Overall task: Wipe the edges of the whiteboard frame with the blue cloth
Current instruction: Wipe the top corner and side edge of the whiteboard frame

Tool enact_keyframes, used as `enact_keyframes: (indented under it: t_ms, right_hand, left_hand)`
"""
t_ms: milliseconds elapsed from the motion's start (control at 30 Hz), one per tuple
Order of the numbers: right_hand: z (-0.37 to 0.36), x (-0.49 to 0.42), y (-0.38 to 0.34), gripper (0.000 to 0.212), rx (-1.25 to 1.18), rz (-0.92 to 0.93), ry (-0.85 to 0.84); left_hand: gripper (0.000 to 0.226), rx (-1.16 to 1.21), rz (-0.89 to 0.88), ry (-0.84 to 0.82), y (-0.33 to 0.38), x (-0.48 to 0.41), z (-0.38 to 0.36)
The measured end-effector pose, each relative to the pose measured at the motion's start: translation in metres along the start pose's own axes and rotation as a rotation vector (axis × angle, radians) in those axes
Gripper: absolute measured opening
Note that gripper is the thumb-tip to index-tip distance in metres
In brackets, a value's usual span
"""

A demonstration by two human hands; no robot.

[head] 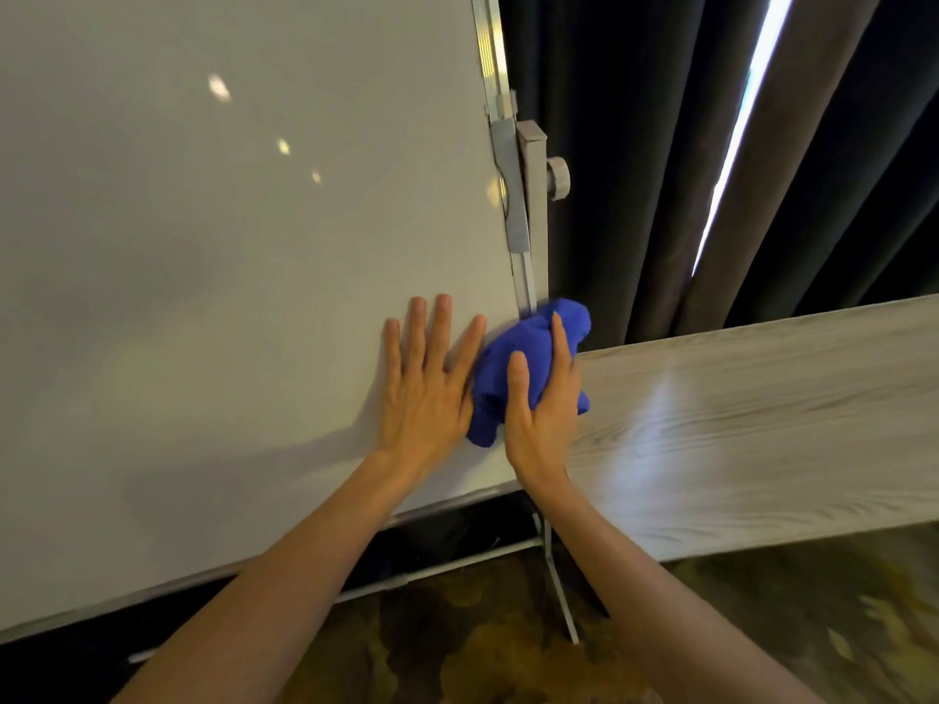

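Head view, near field: two bare forearms rise from the lower edge of the frame over a dark patterned floor (pixel 508 647). A thin metal stand leg (pixel 559 586) runs down to the floor between the arms.

Left hand (pixel 424 393): flat, palm against the whiteboard (pixel 228 246), fingers spread and extended, thumb out toward the cloth. It holds nothing. The thumb side lies just beside the cloth and appears to touch it.

Right hand (pixel 541 403): laid over the blue cloth (pixel 513 368), grip partly closed, thumb and index finger visible on the near face, the remaining fingers hidden behind the bunched fabric. The cloth is pressed against the board's right frame edge (pixel 526 287), low on the board and near its lower right corner. Fabric bulges above the fingertips, below the palm and out to the right of the hand.

Mid field: the board surface is pale and glossy, with several small light reflections. Its lower frame edge (pixel 203 576) runs diagonally beneath the arms. On the right edge, above the cloth, a grey bracket (pixel 513 185) carries a round knob (pixel 557 177).

Far field: a grey wood-grain tabletop (pixel 762 424) stands to the right of the board, behind the right hand. Dark curtains (pixel 635 144) hang beyond, with a bright slit of light (pixel 737 134) between two folds.
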State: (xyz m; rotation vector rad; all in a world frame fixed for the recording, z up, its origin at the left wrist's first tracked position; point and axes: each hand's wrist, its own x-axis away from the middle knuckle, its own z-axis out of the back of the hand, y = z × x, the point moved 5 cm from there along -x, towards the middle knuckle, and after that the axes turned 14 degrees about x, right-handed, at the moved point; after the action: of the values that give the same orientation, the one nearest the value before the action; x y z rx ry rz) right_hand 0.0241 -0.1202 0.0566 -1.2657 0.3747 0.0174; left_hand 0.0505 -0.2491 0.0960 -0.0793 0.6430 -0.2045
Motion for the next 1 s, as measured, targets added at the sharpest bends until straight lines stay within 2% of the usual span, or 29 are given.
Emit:
enact_keyframes:
  t_ms: [133,300,400,500,533,633,700,767,900,933,1000]
  right_hand:
    - [0.003,0.010,0.032,0.064,0.102,0.027,-0.116]
    - [0.010,0.036,0.098,0.070,0.084,-0.144,-0.269]
    - [0.016,0.054,0.127,0.052,0.090,-0.268,-0.274]
    - [0.011,0.070,0.126,0.030,-0.071,-0.468,-0.173]
    - [0.006,0.074,0.122,0.031,-0.167,-0.563,-0.102]
    - [-0.013,0.084,0.105,0.052,-0.354,-0.830,0.178]
    - [-0.024,0.090,0.093,0.053,-0.395,-0.883,0.347]
    - [-0.037,0.101,0.084,0.052,-0.432,-0.941,0.446]
    - [-0.079,0.135,0.063,0.012,-0.464,-0.955,0.477]
    - [-0.091,0.143,0.060,0.009,-0.466,-0.965,0.468]
    - [-0.106,0.151,0.060,0.018,-0.487,-0.986,0.455]
  left_hand:
    - [0.069,-0.015,0.012,-0.020,-0.003,0.004,0.001]
    - [0.068,-0.009,0.008,-0.010,-0.006,0.003,0.001]
    - [0.070,-0.014,0.006,0.003,-0.007,0.005,-0.002]
    - [0.072,-0.016,-0.008,0.014,-0.009,0.005,-0.004]
    - [0.072,-0.018,-0.013,0.014,-0.010,0.005,-0.004]
    - [0.069,-0.017,-0.037,-0.001,-0.012,0.005,-0.003]
    - [0.068,-0.007,-0.080,-0.017,-0.014,0.006,-0.001]
    - [0.066,0.010,-0.142,-0.045,-0.021,0.010,0.003]
    - [0.064,-0.014,-0.258,-0.085,-0.034,0.022,0.010]
    - [0.064,-0.035,-0.283,-0.093,-0.038,0.026,0.012]
    - [0.064,-0.069,-0.322,-0.118,-0.047,0.034,0.014]
